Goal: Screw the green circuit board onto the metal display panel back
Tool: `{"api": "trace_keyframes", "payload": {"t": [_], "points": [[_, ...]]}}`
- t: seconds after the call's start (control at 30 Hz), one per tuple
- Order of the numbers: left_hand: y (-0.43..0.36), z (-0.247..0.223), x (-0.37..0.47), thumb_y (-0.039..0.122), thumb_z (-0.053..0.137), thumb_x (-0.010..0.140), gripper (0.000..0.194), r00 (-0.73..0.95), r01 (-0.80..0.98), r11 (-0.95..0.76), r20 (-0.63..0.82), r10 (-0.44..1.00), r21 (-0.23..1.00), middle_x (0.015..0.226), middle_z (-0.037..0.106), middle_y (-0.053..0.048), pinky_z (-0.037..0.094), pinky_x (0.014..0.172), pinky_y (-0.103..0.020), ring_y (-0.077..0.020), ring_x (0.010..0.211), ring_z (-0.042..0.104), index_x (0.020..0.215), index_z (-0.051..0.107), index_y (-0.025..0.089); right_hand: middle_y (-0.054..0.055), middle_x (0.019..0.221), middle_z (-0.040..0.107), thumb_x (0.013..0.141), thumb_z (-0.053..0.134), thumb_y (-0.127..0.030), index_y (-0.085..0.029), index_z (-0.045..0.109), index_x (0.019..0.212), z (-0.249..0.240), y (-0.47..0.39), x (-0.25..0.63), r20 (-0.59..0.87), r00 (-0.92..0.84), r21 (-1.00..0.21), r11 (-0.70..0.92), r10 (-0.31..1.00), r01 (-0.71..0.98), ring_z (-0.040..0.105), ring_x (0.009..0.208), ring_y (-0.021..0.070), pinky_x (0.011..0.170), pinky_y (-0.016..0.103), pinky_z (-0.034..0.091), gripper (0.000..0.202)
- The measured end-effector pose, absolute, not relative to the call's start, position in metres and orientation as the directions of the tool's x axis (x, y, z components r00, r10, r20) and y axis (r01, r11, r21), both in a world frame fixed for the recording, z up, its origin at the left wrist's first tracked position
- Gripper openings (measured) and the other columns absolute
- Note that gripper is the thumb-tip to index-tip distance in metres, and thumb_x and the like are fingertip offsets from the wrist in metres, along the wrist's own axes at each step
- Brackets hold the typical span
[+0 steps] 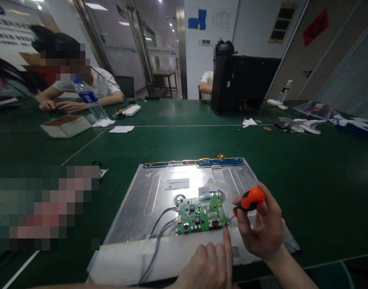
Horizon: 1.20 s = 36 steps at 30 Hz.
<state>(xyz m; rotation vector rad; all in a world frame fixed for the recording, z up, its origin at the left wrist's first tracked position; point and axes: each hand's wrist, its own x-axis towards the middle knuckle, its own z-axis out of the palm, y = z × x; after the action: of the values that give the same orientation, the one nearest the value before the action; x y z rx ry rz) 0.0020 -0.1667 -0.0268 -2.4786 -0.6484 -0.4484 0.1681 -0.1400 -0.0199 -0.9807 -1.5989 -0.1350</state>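
Note:
A silver metal display panel [160,192] lies flat on the green table, with a blue circuit strip [190,162] along its far edge. On it sits a green circuit board [202,212] with cables leaving its left side. My right hand [265,228] grips an orange and black screwdriver [251,199], its tip at the board's lower right corner. Just below that corner, my left hand [209,263] has its index finger stretched towards the tip. Its other fingers are curled, and nothing shows in them. White film [118,261] covers the panel's near edge.
Across the table [172,140] sit two people, one partly behind a large black case [244,84]. An open cardboard box [66,126] and a water bottle [92,102] stand at the back left. Gloves [304,125] lie at the back right.

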Motion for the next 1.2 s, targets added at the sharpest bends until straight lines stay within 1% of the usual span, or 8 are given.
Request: {"api": "trace_keyframes", "payload": {"t": [0.23,0.5,0.63,0.77,0.9,1.0,1.1,1.2], "points": [[-0.166,-0.027,0.001,0.05,0.026,0.099,0.065,0.829,0.53,-0.74,0.437,0.349,-0.415,0.055,0.048,0.0,0.025,0.04,-0.029,-0.0124,0.042,0.042,0.11,0.064,-0.002,0.007,0.089,0.064,0.086,0.056,-0.02,-0.017,0.027,0.148,-0.022,-0.14,0.169,0.843,0.059,-0.453,0.648,0.534,0.612,0.062,0.063,0.0155,0.06,0.033,0.058,0.069],[-0.166,-0.027,0.001,0.054,0.028,0.098,0.067,0.83,0.531,-0.738,0.432,0.354,-0.416,0.057,0.051,-0.001,0.026,0.041,-0.029,-0.0123,0.044,0.043,0.111,0.063,-0.002,0.003,0.085,0.061,0.083,0.056,-0.013,-0.021,0.025,0.146,-0.012,-0.137,0.164,0.864,0.062,-0.454,0.719,0.5,0.526,0.061,0.06,0.0128,0.052,0.026,0.057,0.071],[-0.167,-0.027,0.001,0.053,0.027,0.098,0.068,0.838,0.524,-0.735,0.414,0.355,-0.43,0.056,0.051,-0.001,0.025,0.041,-0.03,-0.0117,0.043,0.042,0.114,0.062,-0.003,0.001,0.082,0.059,0.081,0.063,-0.016,-0.023,0.03,0.143,-0.01,-0.135,0.163,0.884,0.071,-0.412,0.697,0.462,0.587,0.062,0.062,0.0136,0.054,0.026,0.057,0.071],[-0.167,-0.027,0.001,0.056,0.029,0.097,0.07,0.855,0.505,-0.733,0.381,0.353,-0.455,0.057,0.05,-0.001,0.024,0.042,-0.03,-0.0118,0.044,0.043,0.118,0.059,-0.004,0.002,0.079,0.059,0.084,0.063,-0.026,-0.022,0.031,0.143,-0.015,-0.136,0.166,0.872,0.063,-0.399,0.629,0.486,0.667,0.059,0.058,0.0136,0.052,0.028,0.056,0.068],[-0.167,-0.025,0.001,0.054,0.028,0.097,0.069,0.841,0.52,-0.736,0.414,0.349,-0.435,0.056,0.051,-0.001,0.024,0.041,-0.03,-0.0118,0.043,0.043,0.116,0.061,-0.004,0.005,0.085,0.063,0.086,0.061,-0.032,-0.019,0.029,0.146,-0.012,-0.136,0.167,0.904,0.025,-0.287,0.561,0.428,0.777,0.055,0.051,0.0117,0.047,0.025,0.052,0.069],[-0.166,-0.023,0.002,0.052,0.028,0.098,0.067,0.829,0.529,-0.737,0.442,0.344,-0.42,0.055,0.051,-0.001,0.023,0.041,-0.03,-0.0116,0.042,0.042,0.112,0.063,-0.004,0.001,0.074,0.061,0.087,0.059,-0.031,-0.015,0.028,0.147,-0.006,-0.136,0.166,0.916,-0.012,-0.228,0.545,0.401,0.806,0.054,0.047,0.0118,0.042,0.023,0.05,0.069],[-0.166,-0.023,0.002,0.053,0.029,0.098,0.067,0.83,0.528,-0.739,0.439,0.344,-0.419,0.055,0.05,-0.001,0.024,0.041,-0.03,-0.0118,0.043,0.043,0.112,0.063,-0.003,-0.001,0.069,0.058,0.086,0.06,-0.029,-0.013,0.029,0.146,-0.004,-0.136,0.165,0.907,0.008,-0.259,0.543,0.422,0.799,0.054,0.046,0.0118,0.043,0.024,0.05,0.069],[-0.166,-0.025,0.001,0.056,0.03,0.096,0.07,0.829,0.534,-0.734,0.43,0.357,-0.42,0.056,0.049,0.0,0.024,0.041,-0.03,-0.0116,0.043,0.043,0.113,0.063,-0.003,-0.001,0.071,0.057,0.084,0.061,-0.021,-0.016,0.03,0.145,-0.009,-0.137,0.165,0.89,0.042,-0.339,0.596,0.454,0.728,0.057,0.05,0.0126,0.046,0.025,0.052,0.068]]}}
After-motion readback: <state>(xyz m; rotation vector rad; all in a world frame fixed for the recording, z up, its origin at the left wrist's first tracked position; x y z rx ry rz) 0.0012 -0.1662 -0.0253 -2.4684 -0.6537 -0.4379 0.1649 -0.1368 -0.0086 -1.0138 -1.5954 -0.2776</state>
